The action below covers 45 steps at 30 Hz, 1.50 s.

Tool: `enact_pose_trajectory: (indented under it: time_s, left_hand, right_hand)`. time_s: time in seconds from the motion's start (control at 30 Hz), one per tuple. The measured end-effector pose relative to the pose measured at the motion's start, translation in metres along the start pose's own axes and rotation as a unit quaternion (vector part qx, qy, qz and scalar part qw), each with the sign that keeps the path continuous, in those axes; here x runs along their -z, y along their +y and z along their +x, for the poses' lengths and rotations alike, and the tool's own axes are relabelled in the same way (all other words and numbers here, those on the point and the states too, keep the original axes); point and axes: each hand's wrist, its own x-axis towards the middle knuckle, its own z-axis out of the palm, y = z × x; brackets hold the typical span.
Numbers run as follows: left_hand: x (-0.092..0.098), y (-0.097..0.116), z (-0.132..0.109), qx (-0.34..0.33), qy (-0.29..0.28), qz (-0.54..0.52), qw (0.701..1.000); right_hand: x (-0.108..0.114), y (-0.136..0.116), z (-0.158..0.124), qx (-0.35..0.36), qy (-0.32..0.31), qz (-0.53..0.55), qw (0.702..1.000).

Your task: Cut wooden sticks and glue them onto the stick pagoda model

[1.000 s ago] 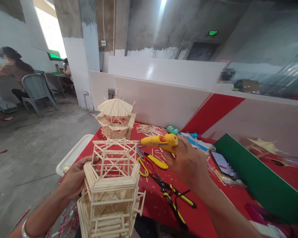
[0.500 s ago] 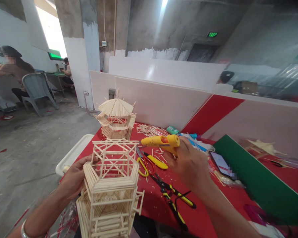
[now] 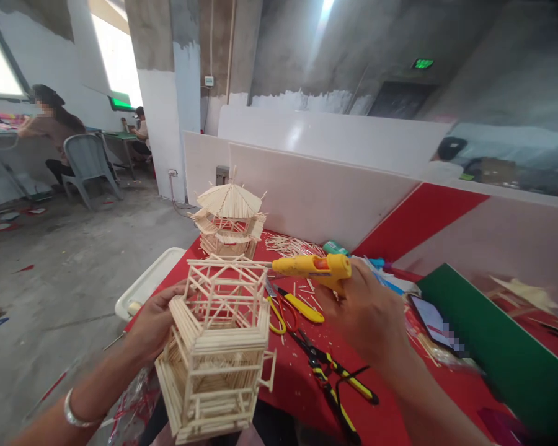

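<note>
A hexagonal pavilion model built of thin wooden sticks [image 3: 230,341] is gripped at its left side by my left hand [image 3: 155,325]; some of those fingers are hidden behind it. My right hand [image 3: 360,303] is closed around the handle of a yellow glue gun [image 3: 314,266]. The gun lies nearly level, its nozzle at the right end of the model's top frame; whether it touches I cannot tell. Just behind stands another stick pavilion [image 3: 231,214] with a pointed roof. Below the gun are yellow-handled scissors [image 3: 276,313] and a yellow utility knife [image 3: 304,308].
Black-and-yellow pliers [image 3: 328,371] lie on the red tabletop [image 3: 297,399]. Loose sticks [image 3: 292,244] are heaped at the back. A phone [image 3: 437,325] rests by a green board [image 3: 483,347] on the right. White panels [image 3: 307,186] border the table; a white tray [image 3: 144,282] is left.
The view has swung slightly left, so everything appears shifted to the right. The model and glue gun keep nearly the same position relative to each other; both hands keep their hold.
</note>
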Motion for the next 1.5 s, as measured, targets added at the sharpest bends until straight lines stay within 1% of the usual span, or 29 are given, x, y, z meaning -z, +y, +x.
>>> enact_pose_trajectory:
  time_s: [0.1, 0.17, 0.3, 0.43, 0.6, 0.8, 1.17, 1.37, 1.5]
  left_hand:
    - [-0.007, -0.004, 0.004, -0.064, -0.028, 0.035, 0.997]
    - [-0.011, -0.007, 0.006, -0.082, -0.041, 0.044, 0.995]
    - [-0.02, -0.009, 0.006, -0.051, -0.052, 0.031, 0.997]
    - [-0.026, -0.007, 0.002, -0.022, -0.058, 0.015, 0.998]
    - [-0.029, -0.004, 0.001, -0.014, -0.063, -0.014, 0.998]
    - [-0.024, -0.005, 0.002, -0.011, -0.055, -0.016, 0.998]
    - [-0.021, -0.006, 0.002, -0.021, -0.053, -0.011, 0.998]
    - [-0.02, -0.006, 0.002, -0.03, -0.067, -0.011, 0.997]
    - [-0.019, -0.006, 0.003, -0.028, -0.062, -0.005, 0.998]
  right_hand:
    - [0.002, -0.012, 0.017, 0.034, 0.033, 0.037, 0.998]
    - [0.002, -0.024, 0.03, 0.061, 0.045, 0.057, 0.996]
    - [0.001, -0.045, 0.055, 0.11, 0.037, 0.081, 0.99]
    - [0.001, -0.058, 0.068, 0.149, 0.018, 0.073, 0.986]
    - [0.001, -0.062, 0.07, 0.17, 0.004, 0.064, 0.983]
    - [0.001, -0.064, 0.07, 0.175, -0.003, 0.063, 0.982]
    - [0.003, -0.06, 0.067, 0.174, -0.014, 0.062, 0.983]
    - [0.005, -0.058, 0.064, 0.168, -0.001, 0.066, 0.984]
    - [0.004, -0.054, 0.061, 0.162, -0.002, 0.061, 0.985]
